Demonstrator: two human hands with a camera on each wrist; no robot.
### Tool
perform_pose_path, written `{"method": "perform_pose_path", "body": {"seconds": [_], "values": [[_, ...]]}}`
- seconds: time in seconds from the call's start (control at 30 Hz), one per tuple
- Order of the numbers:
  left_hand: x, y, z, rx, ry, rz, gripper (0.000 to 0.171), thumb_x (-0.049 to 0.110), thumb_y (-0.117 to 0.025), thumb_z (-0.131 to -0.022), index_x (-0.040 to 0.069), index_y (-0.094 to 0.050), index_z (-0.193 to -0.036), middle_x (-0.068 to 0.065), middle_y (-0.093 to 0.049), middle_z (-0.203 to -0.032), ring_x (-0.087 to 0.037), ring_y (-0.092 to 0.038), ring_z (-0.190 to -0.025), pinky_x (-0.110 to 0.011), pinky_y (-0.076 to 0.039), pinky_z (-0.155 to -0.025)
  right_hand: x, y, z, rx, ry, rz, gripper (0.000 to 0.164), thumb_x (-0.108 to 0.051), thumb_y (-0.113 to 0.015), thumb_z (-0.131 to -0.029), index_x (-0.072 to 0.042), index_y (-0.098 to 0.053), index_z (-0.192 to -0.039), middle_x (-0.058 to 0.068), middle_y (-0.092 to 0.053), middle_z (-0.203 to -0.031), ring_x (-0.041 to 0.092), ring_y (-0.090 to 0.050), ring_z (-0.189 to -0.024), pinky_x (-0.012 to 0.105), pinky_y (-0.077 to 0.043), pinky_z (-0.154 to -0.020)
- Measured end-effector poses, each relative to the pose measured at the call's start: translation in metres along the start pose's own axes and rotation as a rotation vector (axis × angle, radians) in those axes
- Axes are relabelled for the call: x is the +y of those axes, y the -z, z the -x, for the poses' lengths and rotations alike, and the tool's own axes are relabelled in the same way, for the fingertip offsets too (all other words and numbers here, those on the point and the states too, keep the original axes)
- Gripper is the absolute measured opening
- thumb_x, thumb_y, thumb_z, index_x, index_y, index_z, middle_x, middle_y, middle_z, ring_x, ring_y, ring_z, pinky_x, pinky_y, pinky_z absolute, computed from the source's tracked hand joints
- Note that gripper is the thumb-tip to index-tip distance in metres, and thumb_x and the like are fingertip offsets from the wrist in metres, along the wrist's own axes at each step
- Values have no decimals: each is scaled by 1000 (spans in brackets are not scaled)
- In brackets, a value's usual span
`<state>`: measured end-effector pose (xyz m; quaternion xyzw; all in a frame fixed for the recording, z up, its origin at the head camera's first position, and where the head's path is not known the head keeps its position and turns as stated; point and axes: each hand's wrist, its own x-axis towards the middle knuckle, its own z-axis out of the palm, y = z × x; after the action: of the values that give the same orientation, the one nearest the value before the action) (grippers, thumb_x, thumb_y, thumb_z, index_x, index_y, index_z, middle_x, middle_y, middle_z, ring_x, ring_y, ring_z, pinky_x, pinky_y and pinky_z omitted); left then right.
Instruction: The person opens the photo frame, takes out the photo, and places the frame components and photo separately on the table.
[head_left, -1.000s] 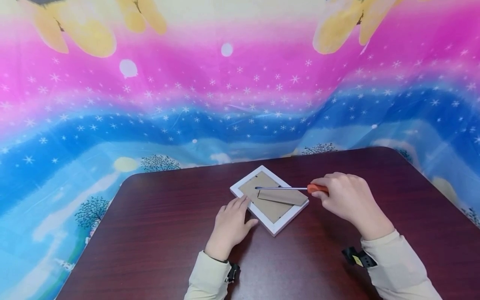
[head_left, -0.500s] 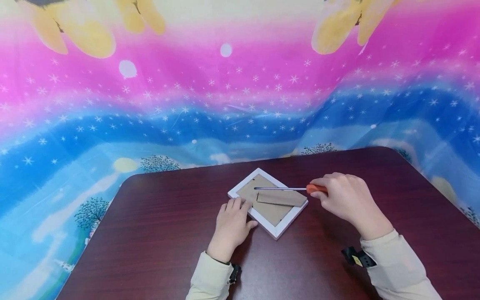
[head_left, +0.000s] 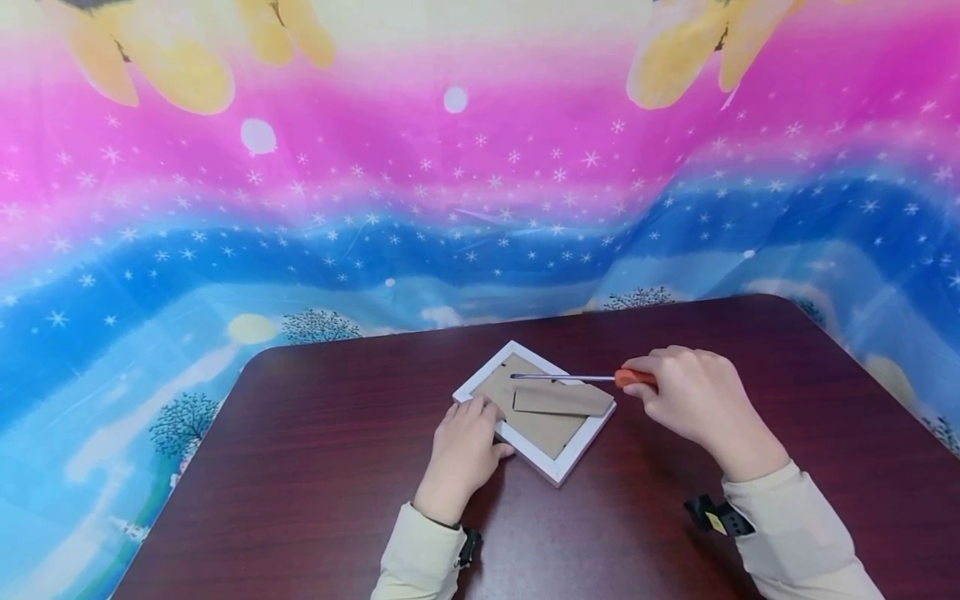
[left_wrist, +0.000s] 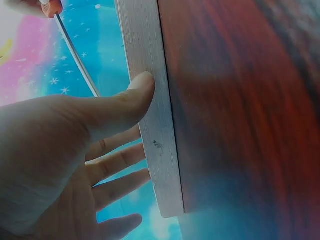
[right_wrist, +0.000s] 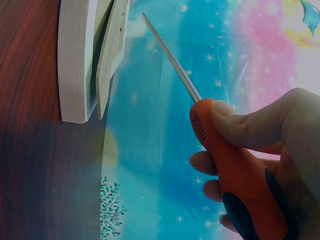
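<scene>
A white picture frame [head_left: 572,467] lies face down on the dark table, turned cornerwise, with its brown backing board [head_left: 540,429] up. The backing carries a folding stand leg [head_left: 562,400], slightly raised from it in the right wrist view. My left hand [head_left: 461,446] rests on the frame's left edge, fingers over the rim. Its thumb [left_wrist: 142,90] touches the side of the frame, the other fingers nearly straight. My right hand [head_left: 693,396] grips the orange handle of a flat-blade screwdriver [right_wrist: 227,155]. The shaft points left above the backing, its tip apart from the board in the right wrist view.
The reddish-brown table [head_left: 315,467] has rounded far corners. A colourful cloth backdrop [head_left: 420,208] with snowflakes hangs behind it. Black straps [head_left: 718,517] sit at both wrists.
The frame has turned a little counterclockwise under my left hand and slid slightly nearer. The left fingers have shifted slightly with it. My right hand and the screwdriver have hardly moved.
</scene>
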<state>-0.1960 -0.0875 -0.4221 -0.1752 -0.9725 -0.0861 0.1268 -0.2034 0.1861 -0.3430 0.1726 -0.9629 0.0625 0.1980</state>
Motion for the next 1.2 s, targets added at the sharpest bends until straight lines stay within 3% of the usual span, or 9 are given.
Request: {"method": "perform_pose_path", "body": {"seconds": [0.37,0.7,1.0,1.2], "values": [[7,0,0,-10,47,-18,46,45,-73,-72,13,-64,-103,-4,-62,-102,-22,-58,-103,-48,-50,-93,1,2,0,14,-16,-5,26,-24,-76,-71,-14,-77,-95,11,-74,-74,19,-54,-54,34,-45,-43],[16,0,-5,-27,60,-117,37,42,-70,-76,13,-65,-99,-4,-62,-101,-21,-57,-99,-42,-52,-78,4,1,1,19,-22,-3,26,-26,-76,-71,-14,-77,-95,9,-73,-72,17,-52,-53,33,-44,-42],[27,-1,-12,9,55,-163,40,46,-71,-73,13,-69,-94,-4,-65,-95,-21,-58,-97,-45,-52,-75,5,4,2,29,-31,3,25,-26,-75,-72,-15,-77,-94,8,-73,-71,17,-52,-53,32,-42,-40],[35,-2,-17,22,53,-214,48,49,-71,-72,12,-70,-101,-5,-67,-93,-22,-60,-92,-43,-51,-72,7,6,1,39,-32,7,25,-26,-75,-71,-15,-77,-94,8,-72,-69,16,-50,-51,31,-41,-40]]}}
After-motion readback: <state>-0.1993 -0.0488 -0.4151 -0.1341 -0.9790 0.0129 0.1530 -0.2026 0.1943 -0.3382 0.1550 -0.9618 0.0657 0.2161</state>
